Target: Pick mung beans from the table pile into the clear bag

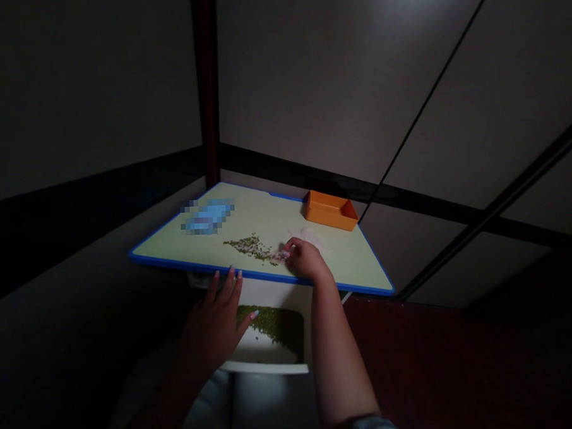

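My right hand (305, 259) is over the table with its fingers curled and the tips pinched together. They touch the right end of a small spread of green beans (249, 244) mixed with pale grains. What sits between those fingertips is too small to make out. A thin scatter of whitish grains (310, 237) lies just beyond the hand. My left hand (224, 312) has its fingers spread, their tips at the blue front edge of the table. Beneath it, a white drawer-like bin (269, 368) holds many more green beans (279, 325), partly covered by the hand.
The pale tabletop (197, 250) has a raised blue rim. An orange open box (332, 211) stands at its back right corner. A blurred blue item (208, 216) lies at the back left. Panelled walls (308, 81) close in behind and at the left; dark red floor (416, 367) shows at right.
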`<control>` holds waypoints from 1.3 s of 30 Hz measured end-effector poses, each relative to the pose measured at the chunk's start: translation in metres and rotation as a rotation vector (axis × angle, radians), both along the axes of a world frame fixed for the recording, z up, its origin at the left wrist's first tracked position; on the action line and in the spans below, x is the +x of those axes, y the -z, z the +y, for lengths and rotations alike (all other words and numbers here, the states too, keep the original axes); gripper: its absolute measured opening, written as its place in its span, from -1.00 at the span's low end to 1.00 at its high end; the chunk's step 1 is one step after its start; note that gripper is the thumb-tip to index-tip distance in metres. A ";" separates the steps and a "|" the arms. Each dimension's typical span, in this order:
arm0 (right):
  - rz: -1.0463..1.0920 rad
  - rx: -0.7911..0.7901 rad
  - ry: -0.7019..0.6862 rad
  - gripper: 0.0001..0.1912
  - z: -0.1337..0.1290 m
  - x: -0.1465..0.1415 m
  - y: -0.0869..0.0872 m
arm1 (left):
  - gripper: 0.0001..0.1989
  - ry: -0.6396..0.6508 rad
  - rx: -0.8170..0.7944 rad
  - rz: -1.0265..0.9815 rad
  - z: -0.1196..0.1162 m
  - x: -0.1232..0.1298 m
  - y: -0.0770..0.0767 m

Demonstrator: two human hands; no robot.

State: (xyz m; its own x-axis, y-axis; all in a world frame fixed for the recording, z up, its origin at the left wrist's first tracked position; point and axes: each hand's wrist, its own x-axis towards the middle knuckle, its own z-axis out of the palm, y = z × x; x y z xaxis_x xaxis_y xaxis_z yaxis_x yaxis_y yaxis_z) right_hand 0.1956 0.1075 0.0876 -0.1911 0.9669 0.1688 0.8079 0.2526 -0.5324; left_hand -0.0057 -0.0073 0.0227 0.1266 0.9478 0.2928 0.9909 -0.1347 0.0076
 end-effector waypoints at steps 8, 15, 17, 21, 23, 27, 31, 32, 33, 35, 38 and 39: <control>0.100 -0.004 -0.074 -0.80 0.006 0.004 0.010 | -0.31 0.011 0.025 -0.008 0.001 -0.002 0.005; 0.045 -0.014 -0.035 -0.80 0.005 0.001 0.006 | -0.31 0.018 0.019 0.000 0.001 -0.002 0.003; 0.045 -0.019 -0.042 -0.80 0.004 0.000 0.005 | -0.31 0.021 0.022 -0.008 0.001 -0.001 0.002; 0.058 -0.020 -0.056 -0.81 0.005 -0.001 0.006 | -0.31 0.021 0.029 -0.022 0.000 -0.001 0.001; 0.057 -0.022 -0.069 -0.81 0.005 -0.001 0.007 | -0.31 0.021 0.017 -0.022 0.000 -0.001 0.001; 0.060 -0.022 -0.081 -0.80 0.007 0.001 0.009 | -0.32 0.016 0.008 -0.018 0.000 -0.001 0.000; 0.089 -0.011 -0.072 -0.78 0.008 0.004 0.011 | -0.32 0.016 0.015 -0.008 0.000 -0.001 0.000; 0.096 -0.008 -0.075 -0.78 0.008 0.004 0.011 | -0.32 0.018 0.018 -0.010 0.000 -0.001 0.001; 0.102 -0.005 -0.080 -0.78 0.008 0.005 0.011 | -0.32 0.018 0.019 -0.012 0.000 -0.001 0.001; 0.110 -0.005 -0.093 -0.78 0.008 0.005 0.011 | -0.32 0.016 0.013 -0.020 0.000 -0.001 0.001; 0.110 -0.010 -0.119 -0.79 0.008 0.004 0.012 | -0.32 0.020 0.019 -0.030 0.000 -0.002 0.002; 0.108 -0.012 -0.127 -0.80 0.008 0.004 0.012 | -0.32 0.023 0.025 -0.032 0.001 -0.002 0.002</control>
